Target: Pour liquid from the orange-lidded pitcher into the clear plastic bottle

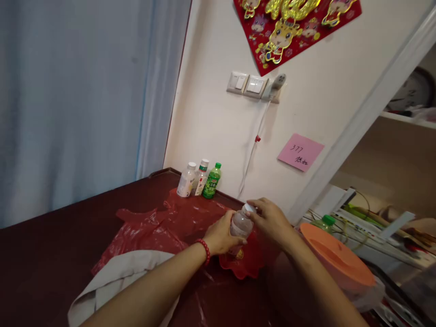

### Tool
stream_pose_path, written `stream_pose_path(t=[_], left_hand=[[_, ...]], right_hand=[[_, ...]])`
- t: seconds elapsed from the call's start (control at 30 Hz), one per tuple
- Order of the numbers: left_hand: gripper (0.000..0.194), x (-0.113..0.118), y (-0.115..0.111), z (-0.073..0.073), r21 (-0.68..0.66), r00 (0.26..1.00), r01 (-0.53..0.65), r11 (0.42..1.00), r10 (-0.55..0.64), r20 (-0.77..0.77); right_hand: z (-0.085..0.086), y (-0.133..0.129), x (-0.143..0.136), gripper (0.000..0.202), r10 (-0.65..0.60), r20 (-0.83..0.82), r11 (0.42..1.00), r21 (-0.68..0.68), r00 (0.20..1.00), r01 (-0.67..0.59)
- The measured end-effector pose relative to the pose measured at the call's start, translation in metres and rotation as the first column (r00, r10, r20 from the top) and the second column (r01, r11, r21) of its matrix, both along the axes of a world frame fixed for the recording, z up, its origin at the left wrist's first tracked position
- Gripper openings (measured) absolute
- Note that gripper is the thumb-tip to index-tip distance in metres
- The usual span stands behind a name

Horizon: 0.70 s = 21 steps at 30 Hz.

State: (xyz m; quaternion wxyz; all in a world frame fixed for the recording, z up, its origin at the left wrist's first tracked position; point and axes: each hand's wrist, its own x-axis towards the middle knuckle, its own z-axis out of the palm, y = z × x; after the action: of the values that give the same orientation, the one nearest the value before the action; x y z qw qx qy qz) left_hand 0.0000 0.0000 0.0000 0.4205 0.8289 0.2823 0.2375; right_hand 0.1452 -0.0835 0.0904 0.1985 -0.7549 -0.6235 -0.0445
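Left hand (221, 236) grips the small clear plastic bottle (240, 225); right hand (270, 220) pinches its white cap (250, 208); best keep the bottle upright, twisting gently.

Count at the table: five bottles — three standing at 11 o'clock (clear bottle (186, 180), white-capped bottle (200, 177), green bottle (211, 180)), one held bottle (241, 222) at centre, one green-capped bottle (323, 222) at 3 o'clock. Two wall switches (247, 84). One pink note (300, 152).
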Motion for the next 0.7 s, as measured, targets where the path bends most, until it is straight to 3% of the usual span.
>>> stream_pose_path(t=[0.27, 0.43, 0.5, 0.7], left_hand=[[0.073, 0.003, 0.001, -0.002, 0.027, 1.000, -0.011, 1.000, 0.011, -0.009], [0.068, 0.002, 0.001, -0.001, 0.032, 1.000, -0.018, 0.999, 0.018, -0.010], [0.068, 0.002, 0.002, 0.000, 0.036, 1.000, -0.013, 0.999, 0.013, -0.001], [0.072, 0.003, 0.005, -0.005, 0.044, 1.000, 0.004, 0.999, -0.005, 0.026]], right_hand=[[0.010, 0.006, -0.008, 0.018, -0.093, 0.039, 0.992, -0.079, 0.995, 0.096], [0.015, -0.002, -0.009, 0.055, -0.230, 0.042, 0.967, -0.103, 0.972, 0.234], [0.018, -0.008, -0.007, 0.060, -0.209, -0.006, 0.973, -0.099, 0.978, 0.207], [0.011, -0.008, -0.004, 0.031, 0.001, -0.058, 0.998, -0.056, 0.998, -0.004]])
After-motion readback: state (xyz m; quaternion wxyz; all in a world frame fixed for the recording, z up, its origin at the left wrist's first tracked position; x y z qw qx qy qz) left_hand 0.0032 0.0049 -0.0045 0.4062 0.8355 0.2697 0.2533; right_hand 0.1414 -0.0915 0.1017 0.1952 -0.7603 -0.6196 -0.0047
